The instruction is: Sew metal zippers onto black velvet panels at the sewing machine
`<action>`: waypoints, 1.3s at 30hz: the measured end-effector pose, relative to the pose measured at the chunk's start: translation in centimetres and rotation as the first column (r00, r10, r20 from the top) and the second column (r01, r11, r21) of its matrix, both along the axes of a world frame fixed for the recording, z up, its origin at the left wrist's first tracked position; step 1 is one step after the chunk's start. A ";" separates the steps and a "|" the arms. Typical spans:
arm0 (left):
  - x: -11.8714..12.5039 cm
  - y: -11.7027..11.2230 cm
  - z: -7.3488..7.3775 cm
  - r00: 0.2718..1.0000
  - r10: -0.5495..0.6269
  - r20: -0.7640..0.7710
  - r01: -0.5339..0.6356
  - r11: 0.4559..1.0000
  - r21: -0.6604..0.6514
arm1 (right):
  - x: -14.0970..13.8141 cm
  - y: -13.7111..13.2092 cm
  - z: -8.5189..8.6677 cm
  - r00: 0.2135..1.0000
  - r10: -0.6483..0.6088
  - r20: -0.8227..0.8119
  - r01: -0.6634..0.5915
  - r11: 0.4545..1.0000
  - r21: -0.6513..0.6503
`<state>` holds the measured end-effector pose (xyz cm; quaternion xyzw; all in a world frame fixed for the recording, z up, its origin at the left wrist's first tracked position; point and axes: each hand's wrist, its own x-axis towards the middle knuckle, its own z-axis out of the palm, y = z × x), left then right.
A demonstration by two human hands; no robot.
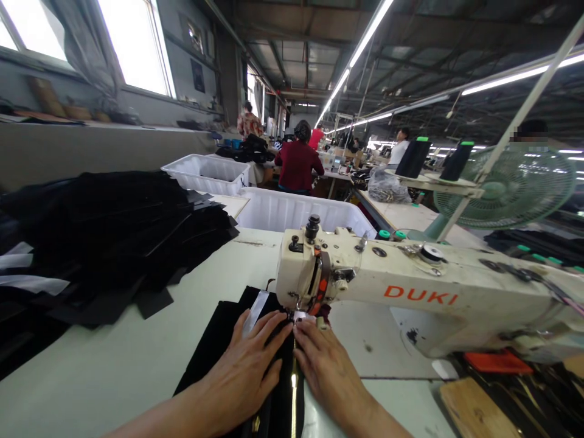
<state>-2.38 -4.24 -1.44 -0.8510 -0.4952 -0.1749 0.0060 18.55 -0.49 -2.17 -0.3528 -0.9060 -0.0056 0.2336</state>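
Black fabric (pixel 207 331) lies under the head of a white sewing machine (pixel 365 274) marked DUKI. My left hand (pixel 250 353) rests flat on it, fingers stretched toward the needle area. A pale strip (pixel 256 313) lies on the cloth beside my left fingers. My right hand (pixel 326 359) lies on the right edge of the fabric, its fingers extended close to the presser foot. Between my hands runs a shiny gold zipper (pixel 294 383) toward the front. The needle itself is hard to make out behind the machine head and my fingertips.
A big heap of black fabric pieces (pixel 104 237) covers the left of the table (pixel 137 365). White plastic bins (pixel 296 210) stand behind. Thread cones (pixel 413 159) and a green fan (pixel 506 188) are at the right. A wooden block (pixel 474 407) lies front right. People work farther back.
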 end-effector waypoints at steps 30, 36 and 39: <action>-0.3 -2.4 -1.0 0.992 -0.117 -0.051 0.123 0.984 0.130 | 0.7 -2.4 0.3 0.999 -0.047 0.005 0.047 0.999 -0.010; 0.7 -10.4 -1.9 0.982 -0.168 -0.090 0.172 0.984 0.040 | 3.3 -11.3 0.1 0.999 0.040 0.005 -0.039 0.992 -0.122; 0.2 -11.7 -0.9 0.988 -0.152 -0.024 0.151 0.988 -0.039 | 3.6 -13.5 0.1 0.998 0.070 0.002 -0.069 0.991 -0.119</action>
